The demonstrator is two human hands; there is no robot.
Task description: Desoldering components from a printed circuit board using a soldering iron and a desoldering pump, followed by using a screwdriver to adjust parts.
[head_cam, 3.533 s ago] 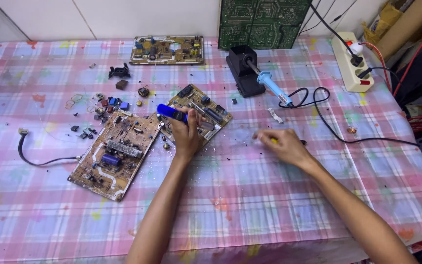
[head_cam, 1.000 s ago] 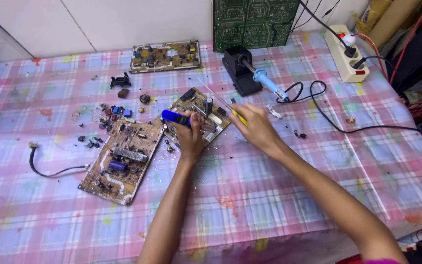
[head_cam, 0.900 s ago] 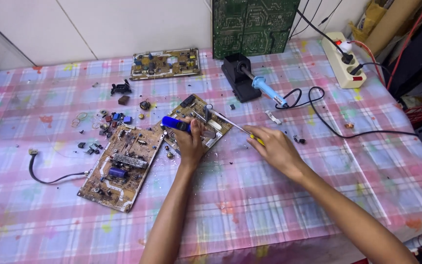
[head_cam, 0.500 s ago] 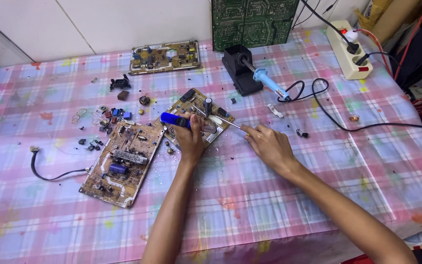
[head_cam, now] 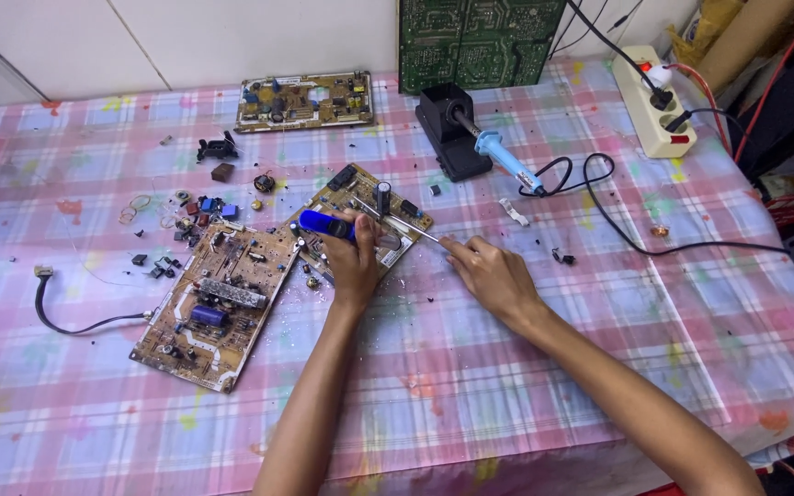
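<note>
Left hand [head_cam: 353,266] grips a blue desoldering pump [head_cam: 326,224], partly hidden; right hand [head_cam: 491,274] pinches tweezers [head_cam: 397,220] over the small circuit board [head_cam: 365,207].

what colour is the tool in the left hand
Blue: the tool gripped in the left hand is bright blue, seen in the head view.

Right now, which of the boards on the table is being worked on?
The small tan board at centre, under the left hand with the blue tool. The right hand points tweezers at it. The others lie untouched.
</note>
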